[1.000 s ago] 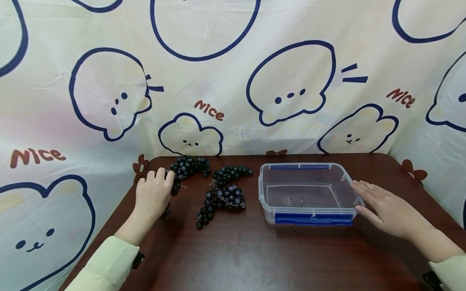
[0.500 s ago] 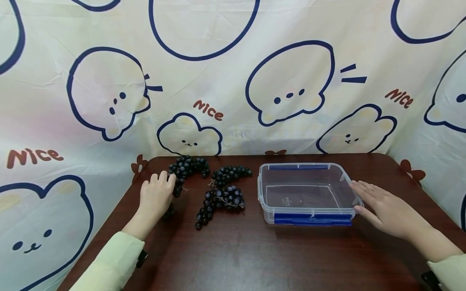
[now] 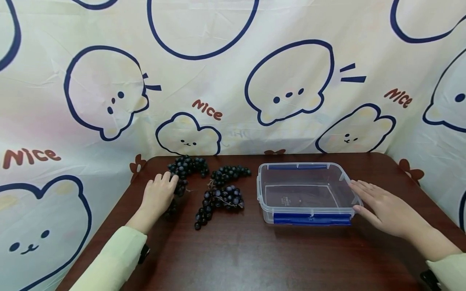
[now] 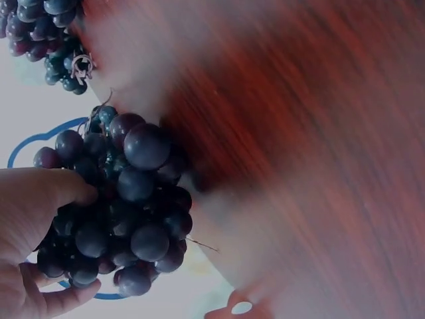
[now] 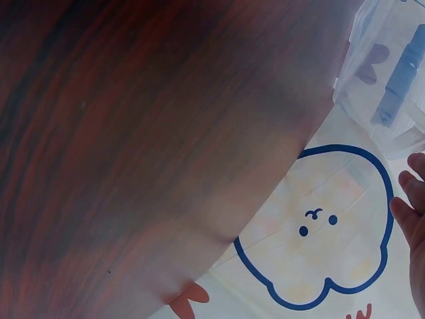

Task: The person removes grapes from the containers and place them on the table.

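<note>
My left hand [image 3: 158, 196] grips a bunch of dark grapes [image 4: 126, 212] at the table's left side. In the left wrist view the thumb presses on the berries from above and the fingers curl round below; the head view shows this bunch mostly covered by the hand. My right hand [image 3: 389, 210] lies with straight fingers against the right end of a clear plastic box [image 3: 267, 208] with blue side clips. The right wrist view catches only some fingertips [image 5: 415, 189] at its right edge, close to the box.
More dark grapes lie between the left hand and the box: one bunch [image 3: 187, 165] at the back, another [image 3: 230, 173] to its right, and one [image 3: 220, 200] nearer the front. A brown wooden table [image 3: 255, 258] carries everything, with a patterned cloth [image 3: 233, 81] behind it.
My left hand has shifted slightly right and a little down in the head view, with the grapes in its grip. The right hand and the box stay as they were.
</note>
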### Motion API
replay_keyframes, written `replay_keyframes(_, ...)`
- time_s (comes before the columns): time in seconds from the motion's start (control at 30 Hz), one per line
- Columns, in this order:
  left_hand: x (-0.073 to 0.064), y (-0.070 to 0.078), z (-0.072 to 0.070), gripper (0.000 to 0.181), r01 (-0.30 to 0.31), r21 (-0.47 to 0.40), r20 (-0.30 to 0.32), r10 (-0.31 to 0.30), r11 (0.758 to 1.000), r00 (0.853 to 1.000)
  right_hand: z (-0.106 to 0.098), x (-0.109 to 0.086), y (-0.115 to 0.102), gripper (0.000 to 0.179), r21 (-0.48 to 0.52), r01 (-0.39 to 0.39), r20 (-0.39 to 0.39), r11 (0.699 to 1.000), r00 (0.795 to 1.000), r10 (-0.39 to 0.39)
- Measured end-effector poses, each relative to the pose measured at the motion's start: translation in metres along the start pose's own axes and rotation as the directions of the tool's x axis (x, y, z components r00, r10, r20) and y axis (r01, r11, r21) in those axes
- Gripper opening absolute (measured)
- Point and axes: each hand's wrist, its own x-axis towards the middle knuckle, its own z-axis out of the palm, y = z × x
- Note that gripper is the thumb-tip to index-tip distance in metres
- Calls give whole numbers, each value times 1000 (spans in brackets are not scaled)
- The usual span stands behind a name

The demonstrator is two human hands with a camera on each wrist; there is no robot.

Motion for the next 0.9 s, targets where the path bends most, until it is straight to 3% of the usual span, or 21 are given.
replay_keyframes(0.3, 3, -9, 10, 47, -51, -46, 32, 53, 998, 998, 1, 0, -1, 67, -3, 13, -15, 1000, 1000, -13)
replay_keyframes(0.47, 7, -10, 13, 52, -71, -59, 108, 77, 996, 991, 0, 0, -1, 67, 0, 14, -20, 1000, 1000, -14)
replay_keyframes(0.9, 22, -9, 15, 42, -132, -33, 324, 135, 991, 936, 1, -1, -2, 68, 5, 3, -26, 1000, 1000, -3)
